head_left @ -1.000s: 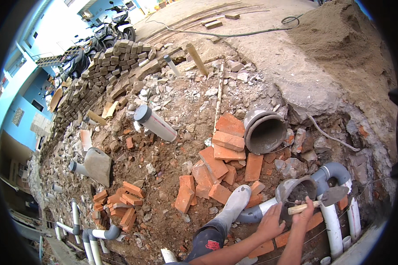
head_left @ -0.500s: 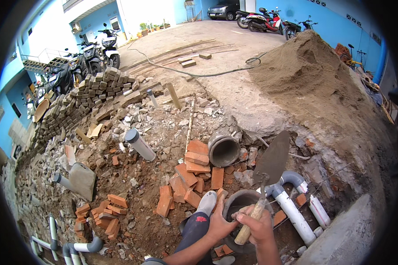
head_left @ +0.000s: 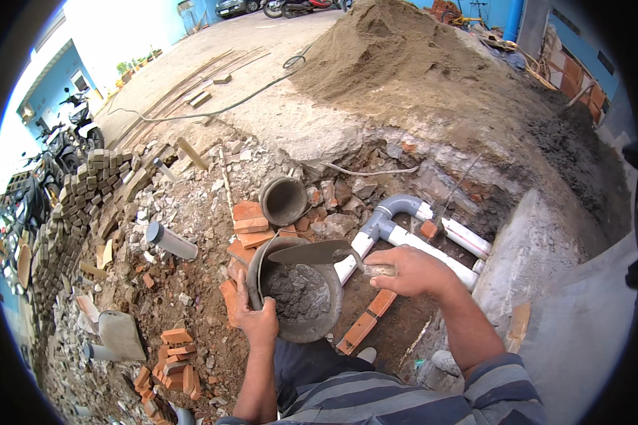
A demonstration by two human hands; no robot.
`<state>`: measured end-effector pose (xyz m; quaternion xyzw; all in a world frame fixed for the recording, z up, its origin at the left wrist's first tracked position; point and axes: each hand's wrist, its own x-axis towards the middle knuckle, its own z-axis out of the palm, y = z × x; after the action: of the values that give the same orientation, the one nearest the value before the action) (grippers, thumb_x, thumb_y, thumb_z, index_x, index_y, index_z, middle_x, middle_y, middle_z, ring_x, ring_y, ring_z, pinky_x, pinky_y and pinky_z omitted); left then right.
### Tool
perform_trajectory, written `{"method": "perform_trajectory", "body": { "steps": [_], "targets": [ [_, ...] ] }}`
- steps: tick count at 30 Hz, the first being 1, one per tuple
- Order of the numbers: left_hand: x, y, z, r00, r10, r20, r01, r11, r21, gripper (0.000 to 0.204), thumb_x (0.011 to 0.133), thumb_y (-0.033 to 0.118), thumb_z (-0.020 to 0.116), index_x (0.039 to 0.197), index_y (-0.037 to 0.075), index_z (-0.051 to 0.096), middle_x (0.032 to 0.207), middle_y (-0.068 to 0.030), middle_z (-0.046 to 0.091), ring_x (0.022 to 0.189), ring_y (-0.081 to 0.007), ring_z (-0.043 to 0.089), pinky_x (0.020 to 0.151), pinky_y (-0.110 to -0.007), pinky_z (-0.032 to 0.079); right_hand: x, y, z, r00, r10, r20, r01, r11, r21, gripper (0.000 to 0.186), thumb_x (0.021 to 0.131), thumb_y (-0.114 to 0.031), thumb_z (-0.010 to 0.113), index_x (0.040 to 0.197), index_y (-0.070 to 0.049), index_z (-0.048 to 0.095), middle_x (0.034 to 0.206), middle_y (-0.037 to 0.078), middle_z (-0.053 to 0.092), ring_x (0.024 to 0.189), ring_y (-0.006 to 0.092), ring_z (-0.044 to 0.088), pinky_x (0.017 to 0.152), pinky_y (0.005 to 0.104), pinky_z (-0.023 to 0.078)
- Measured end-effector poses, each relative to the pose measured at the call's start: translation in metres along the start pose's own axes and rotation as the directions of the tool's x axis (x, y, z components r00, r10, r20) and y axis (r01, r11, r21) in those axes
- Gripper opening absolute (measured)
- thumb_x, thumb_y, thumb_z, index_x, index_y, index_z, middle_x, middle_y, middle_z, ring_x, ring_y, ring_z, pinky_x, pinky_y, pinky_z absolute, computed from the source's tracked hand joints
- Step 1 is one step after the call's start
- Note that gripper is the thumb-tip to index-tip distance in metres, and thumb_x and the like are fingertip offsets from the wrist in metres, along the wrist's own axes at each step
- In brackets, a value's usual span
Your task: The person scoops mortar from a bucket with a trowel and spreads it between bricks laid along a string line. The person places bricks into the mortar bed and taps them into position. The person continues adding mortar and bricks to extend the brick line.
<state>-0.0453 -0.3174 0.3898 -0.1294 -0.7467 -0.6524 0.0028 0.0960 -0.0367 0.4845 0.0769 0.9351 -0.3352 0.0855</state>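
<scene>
My left hand (head_left: 257, 319) is wrapped round the left rim of a dark bucket (head_left: 334, 310), the thumb inside the edge. Wet grey mortar (head_left: 296, 297) fills the lower part of the bucket, which tilts toward me. In my right hand (head_left: 407, 271), closed round the wooden handle, is a brick trowel (head_left: 308, 253). Its pointed metal blade lies across the bucket's far side, above the mortar, the tip to the left. Whether the blade touches the rim I cannot tell.
Beyond the bucket are loose red bricks (head_left: 252, 225) and another round grey container (head_left: 268, 188). White pipes with a grey elbow (head_left: 397, 205) lie to the right, near a concrete edge (head_left: 521, 248). Bricks line the trench (head_left: 358, 331). Rubble spreads left; a sand heap (head_left: 383, 53) rises behind.
The view has swung right. The trowel has gone from blade-up to lying across the bucket. My left hand now grips the rim, and the bucket appears raised and tilted toward me.
</scene>
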Motion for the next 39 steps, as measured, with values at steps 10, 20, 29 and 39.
{"method": "perform_trajectory", "body": {
  "steps": [10, 20, 29, 39],
  "targets": [
    [-0.034, 0.006, 0.021, 0.971, 0.036, 0.237, -0.112, 0.943, 0.315, 0.087, 0.070, -0.004, 0.056, 0.155, -0.001, 0.035, 0.138, -0.0220, 0.057, 0.119, -0.0253, 0.062, 0.101, -0.033, 0.048, 0.042, -0.014, 0.139, 0.999, 0.004, -0.034, -0.014, 0.953, -0.302, 0.022, 0.083, -0.009, 0.059, 0.097, 0.007, 0.064, 0.096, 0.027, 0.070, 0.091, 0.0343, 0.073, 0.074, 0.0429, 0.061],
    [-0.030, -0.036, 0.037, 0.961, -0.115, 0.253, 0.071, 0.982, 0.175, 0.074, 0.068, 0.005, 0.060, 0.140, -0.009, 0.051, 0.144, -0.0304, 0.051, 0.141, -0.0376, 0.045, 0.117, -0.039, 0.031, 0.029, 0.021, 0.095, 0.985, 0.174, 0.008, -0.165, 0.949, -0.270, 0.023, 0.087, -0.015, 0.058, 0.097, 0.000, 0.073, 0.098, 0.021, 0.074, 0.094, 0.0372, 0.073, 0.078, 0.0500, 0.059],
    [-0.034, -0.013, 0.055, 0.954, -0.095, 0.285, 0.009, 0.957, 0.291, 0.069, 0.068, 0.004, 0.059, 0.137, -0.005, 0.056, 0.149, -0.0312, 0.047, 0.146, -0.0428, 0.036, 0.122, -0.043, 0.024, 0.023, 0.011, 0.064, 0.986, 0.163, 0.014, -0.150, 0.932, -0.329, 0.026, 0.084, -0.020, 0.062, 0.096, -0.001, 0.074, 0.098, 0.021, 0.074, 0.092, 0.0373, 0.073, 0.079, 0.0507, 0.059],
    [-0.035, -0.033, 0.023, 0.971, -0.163, 0.175, 0.182, 0.978, -0.098, 0.067, 0.075, -0.002, 0.056, 0.141, -0.008, 0.052, 0.136, -0.0185, 0.061, 0.127, -0.0236, 0.057, 0.110, -0.031, 0.040, 0.067, 0.052, 0.111, 0.834, 0.318, 0.450, -0.163, 0.923, -0.348, 0.030, 0.084, -0.030, 0.063, 0.083, -0.003, 0.075, 0.085, 0.018, 0.074, 0.080, 0.0284, 0.074, 0.069, 0.0416, 0.057]
  ]
}}
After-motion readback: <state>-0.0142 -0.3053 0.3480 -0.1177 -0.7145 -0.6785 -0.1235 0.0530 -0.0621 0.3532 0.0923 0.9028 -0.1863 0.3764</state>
